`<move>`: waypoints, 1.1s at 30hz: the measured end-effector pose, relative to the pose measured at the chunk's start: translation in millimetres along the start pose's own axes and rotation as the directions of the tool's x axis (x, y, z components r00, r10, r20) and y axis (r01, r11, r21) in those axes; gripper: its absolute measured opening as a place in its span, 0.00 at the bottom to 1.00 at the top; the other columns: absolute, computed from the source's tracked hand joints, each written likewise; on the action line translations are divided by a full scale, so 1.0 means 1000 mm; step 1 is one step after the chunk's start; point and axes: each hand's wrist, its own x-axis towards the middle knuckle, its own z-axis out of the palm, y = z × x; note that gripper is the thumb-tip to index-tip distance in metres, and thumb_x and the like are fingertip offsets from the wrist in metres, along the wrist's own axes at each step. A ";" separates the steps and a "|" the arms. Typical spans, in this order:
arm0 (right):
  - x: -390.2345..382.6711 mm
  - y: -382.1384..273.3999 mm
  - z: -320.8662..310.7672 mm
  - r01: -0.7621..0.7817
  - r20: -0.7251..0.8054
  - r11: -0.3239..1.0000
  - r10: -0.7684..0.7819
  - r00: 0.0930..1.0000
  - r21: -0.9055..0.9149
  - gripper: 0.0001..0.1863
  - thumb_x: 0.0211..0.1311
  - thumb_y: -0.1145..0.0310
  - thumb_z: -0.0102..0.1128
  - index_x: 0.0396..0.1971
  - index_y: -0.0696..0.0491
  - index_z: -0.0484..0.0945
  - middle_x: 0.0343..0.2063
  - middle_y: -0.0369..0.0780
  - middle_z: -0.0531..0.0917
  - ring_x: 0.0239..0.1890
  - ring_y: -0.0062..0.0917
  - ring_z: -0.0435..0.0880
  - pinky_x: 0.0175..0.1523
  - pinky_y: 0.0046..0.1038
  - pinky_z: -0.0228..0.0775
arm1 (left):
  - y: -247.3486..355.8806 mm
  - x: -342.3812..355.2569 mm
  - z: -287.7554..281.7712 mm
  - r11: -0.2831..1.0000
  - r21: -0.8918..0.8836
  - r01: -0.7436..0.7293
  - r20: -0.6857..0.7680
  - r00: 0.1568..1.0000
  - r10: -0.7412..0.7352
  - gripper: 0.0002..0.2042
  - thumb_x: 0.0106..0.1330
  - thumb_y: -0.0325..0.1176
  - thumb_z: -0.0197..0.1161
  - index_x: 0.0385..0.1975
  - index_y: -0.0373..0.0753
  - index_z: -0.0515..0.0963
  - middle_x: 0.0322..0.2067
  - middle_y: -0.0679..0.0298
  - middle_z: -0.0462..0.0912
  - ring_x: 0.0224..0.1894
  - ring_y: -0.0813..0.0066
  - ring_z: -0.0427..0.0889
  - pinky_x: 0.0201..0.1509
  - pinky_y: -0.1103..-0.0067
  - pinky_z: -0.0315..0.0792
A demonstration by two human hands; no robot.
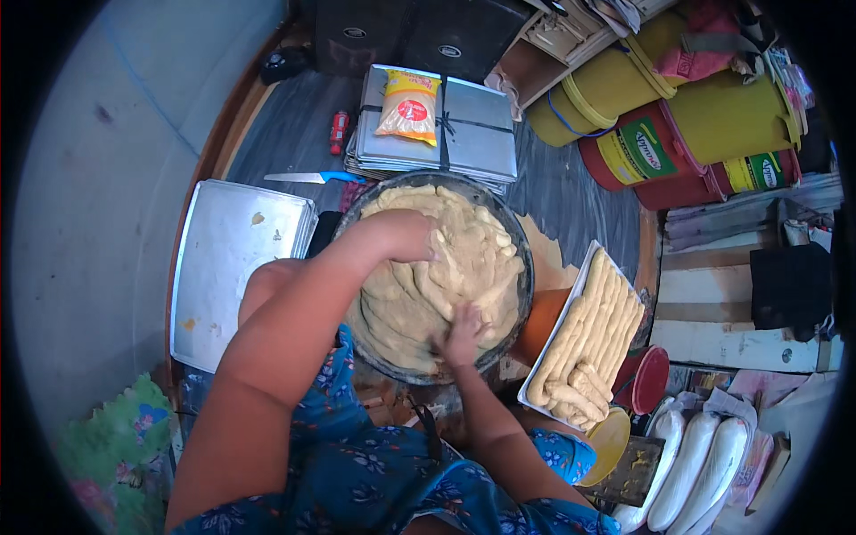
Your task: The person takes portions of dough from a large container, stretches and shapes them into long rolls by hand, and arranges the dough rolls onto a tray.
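A large dark round basin is filled with long, soft strips of pale dough dusted with a brownish, crumb-like coating. Over the far part of the basin, my left hand curls closed on a dough strip; its fingertips are partly hidden. My right hand rests on the dough at the near right side, fingers apart, its thumb side slightly blurred. Right of the basin, a tray carries several dough ropes in rows, with shorter pieces heaped at its near end.
Stacked metal sheets lie beyond the basin, topped by a yellow-and-clear bag. A blue-handled knife lies left of them. More metal trays stand at left. Buckets fill the far right; wrapped white bundles lie near right.
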 end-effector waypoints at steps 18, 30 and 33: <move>0.027 -0.001 -0.137 -0.097 -0.011 0.562 0.185 0.983 0.821 0.12 0.68 0.63 0.53 0.40 0.58 0.70 0.32 0.39 0.76 0.33 0.19 0.73 0.39 0.24 0.67 | 0.024 0.030 0.073 0.979 -0.016 -0.202 -0.008 0.979 0.202 0.43 0.49 0.41 0.73 0.66 0.38 0.59 0.60 0.46 0.67 0.61 0.49 0.69 0.64 0.66 0.64; 0.064 -0.002 -0.150 -0.238 0.279 0.309 -0.096 0.956 0.921 0.35 0.52 0.53 0.70 0.56 0.57 0.70 0.49 0.43 0.76 0.55 0.29 0.72 0.61 0.31 0.63 | 0.071 0.036 0.053 0.712 -0.636 -0.295 -0.209 0.955 0.210 0.21 0.46 0.26 0.66 0.43 0.33 0.77 0.33 0.61 0.82 0.36 0.73 0.80 0.39 0.77 0.74; 0.053 -0.013 -0.085 -0.225 0.430 0.647 -0.176 0.886 0.729 0.38 0.53 0.54 0.69 0.60 0.56 0.64 0.53 0.47 0.73 0.60 0.33 0.68 0.66 0.32 0.56 | 0.066 0.032 0.037 0.582 -0.782 -0.224 -0.199 0.974 0.108 0.23 0.44 0.22 0.62 0.46 0.31 0.77 0.33 0.62 0.82 0.35 0.77 0.79 0.38 0.79 0.74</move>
